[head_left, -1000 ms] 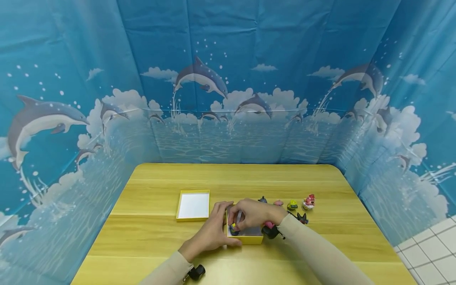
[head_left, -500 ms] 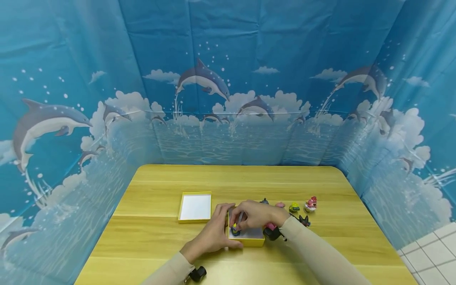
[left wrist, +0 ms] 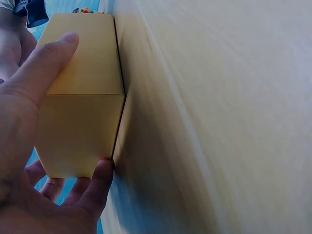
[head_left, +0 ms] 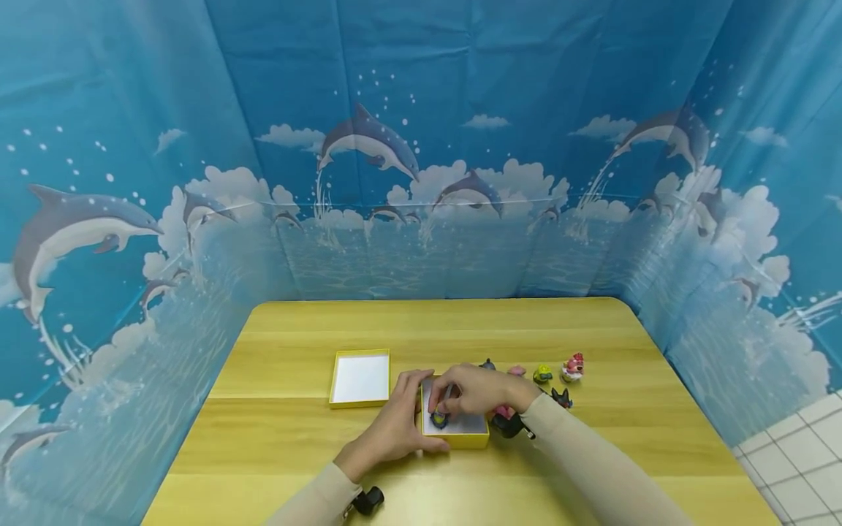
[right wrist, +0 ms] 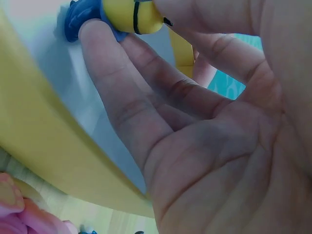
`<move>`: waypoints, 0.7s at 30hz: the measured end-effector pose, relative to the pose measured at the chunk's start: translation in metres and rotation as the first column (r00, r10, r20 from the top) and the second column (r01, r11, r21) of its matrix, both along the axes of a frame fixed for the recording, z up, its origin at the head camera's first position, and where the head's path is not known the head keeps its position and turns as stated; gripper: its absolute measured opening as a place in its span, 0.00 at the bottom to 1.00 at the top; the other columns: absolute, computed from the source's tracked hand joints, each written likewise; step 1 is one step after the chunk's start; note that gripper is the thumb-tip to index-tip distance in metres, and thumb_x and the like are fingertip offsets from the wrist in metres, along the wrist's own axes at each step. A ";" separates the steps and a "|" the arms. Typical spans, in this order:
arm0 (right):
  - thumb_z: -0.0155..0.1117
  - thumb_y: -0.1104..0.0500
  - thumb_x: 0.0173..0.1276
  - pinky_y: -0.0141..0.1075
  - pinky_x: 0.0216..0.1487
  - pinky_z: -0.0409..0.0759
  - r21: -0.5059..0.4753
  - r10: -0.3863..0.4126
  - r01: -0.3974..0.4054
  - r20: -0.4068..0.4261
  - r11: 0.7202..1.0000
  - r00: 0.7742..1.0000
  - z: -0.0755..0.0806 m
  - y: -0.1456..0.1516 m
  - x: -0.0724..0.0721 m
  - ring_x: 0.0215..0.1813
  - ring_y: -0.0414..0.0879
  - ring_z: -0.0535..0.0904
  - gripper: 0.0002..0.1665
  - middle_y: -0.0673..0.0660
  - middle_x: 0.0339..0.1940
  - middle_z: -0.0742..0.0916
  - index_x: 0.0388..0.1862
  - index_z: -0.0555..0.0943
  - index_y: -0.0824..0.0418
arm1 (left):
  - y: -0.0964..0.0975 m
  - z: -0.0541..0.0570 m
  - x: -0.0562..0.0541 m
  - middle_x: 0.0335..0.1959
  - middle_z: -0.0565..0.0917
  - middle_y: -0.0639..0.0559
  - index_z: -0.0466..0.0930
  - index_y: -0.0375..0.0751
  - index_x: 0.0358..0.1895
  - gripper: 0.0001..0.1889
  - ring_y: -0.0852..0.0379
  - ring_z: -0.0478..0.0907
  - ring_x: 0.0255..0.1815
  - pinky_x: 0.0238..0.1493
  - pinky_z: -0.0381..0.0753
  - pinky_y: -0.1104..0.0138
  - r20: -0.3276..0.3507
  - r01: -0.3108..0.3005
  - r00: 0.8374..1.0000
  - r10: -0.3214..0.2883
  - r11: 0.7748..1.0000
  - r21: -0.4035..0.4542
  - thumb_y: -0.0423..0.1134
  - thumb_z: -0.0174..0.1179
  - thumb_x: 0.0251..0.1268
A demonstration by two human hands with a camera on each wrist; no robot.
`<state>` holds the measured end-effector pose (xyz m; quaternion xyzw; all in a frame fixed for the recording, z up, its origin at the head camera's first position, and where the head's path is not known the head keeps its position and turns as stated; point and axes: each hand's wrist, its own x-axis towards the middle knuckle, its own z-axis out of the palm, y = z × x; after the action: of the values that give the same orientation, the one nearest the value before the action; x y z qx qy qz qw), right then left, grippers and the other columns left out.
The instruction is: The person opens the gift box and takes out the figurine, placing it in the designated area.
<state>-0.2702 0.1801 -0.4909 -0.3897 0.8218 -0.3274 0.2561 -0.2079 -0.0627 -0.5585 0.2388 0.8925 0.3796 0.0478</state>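
Observation:
A yellow open box [head_left: 463,442] with a pale inside stands on the table. My left hand [head_left: 392,425] grips its left end: in the left wrist view the thumb [left wrist: 56,56] lies along one yellow wall and the fingers [left wrist: 101,180] curl at the adjoining end. Inside the box, my right hand [head_left: 475,391] pinches a small yellow-and-blue figurine [head_left: 438,418] close over the floor near the left wall. The right wrist view shows the figurine's yellow body [right wrist: 122,14] with a black band, and its blue part [right wrist: 83,17] beside a fingertip; its top is partly hidden by the hand.
A yellow-rimmed white lid [head_left: 360,378] lies left of the box. To the right stand a red-and-pink figurine [head_left: 573,367], a yellow-green one [head_left: 542,374], a dark pointed-eared one [head_left: 562,398] and several others, partly behind my right arm. A dolphin-print curtain [head_left: 408,256] surrounds the table [head_left: 283,438].
The figurine has shifted slightly right inside the box with my right hand, and its yellow part shows less. My left hand keeps its grip on the box. The head view wobbles slightly.

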 end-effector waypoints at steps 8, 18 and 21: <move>0.73 0.60 0.87 0.31 0.53 0.91 -0.032 0.000 0.001 0.026 1.000 1.000 0.001 -0.001 0.001 0.48 0.46 0.95 0.07 0.52 0.49 0.96 0.55 0.94 0.54 | -0.003 0.006 -0.002 0.90 0.63 0.42 0.56 0.49 0.95 0.70 0.45 0.76 0.83 0.83 0.84 0.47 0.024 0.000 1.000 0.000 1.000 0.007 0.63 0.93 0.55; 0.81 0.61 0.80 0.30 0.53 0.92 -0.043 0.000 -0.002 -0.029 0.999 1.000 0.002 -0.002 0.007 0.47 0.38 0.92 0.07 0.47 0.49 0.95 0.52 0.93 0.52 | -0.005 0.005 -0.001 0.90 0.63 0.42 0.56 0.47 0.95 0.69 0.43 0.74 0.86 0.84 0.82 0.45 0.016 0.009 1.000 -0.010 1.000 0.022 0.65 0.91 0.57; 0.81 0.61 0.80 0.31 0.52 0.92 -0.048 -0.011 0.010 -0.040 0.999 0.999 0.004 -0.001 0.009 0.46 0.38 0.92 0.07 0.47 0.47 0.94 0.51 0.92 0.51 | -0.006 0.004 -0.001 0.89 0.64 0.42 0.56 0.47 0.95 0.69 0.43 0.74 0.86 0.84 0.82 0.45 0.006 0.018 1.000 -0.018 1.000 0.025 0.65 0.91 0.58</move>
<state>-0.2613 0.1793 -0.4871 -0.3979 0.8207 -0.3405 0.2284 -0.2092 -0.0684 -0.5547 0.2461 0.8854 0.3910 0.0509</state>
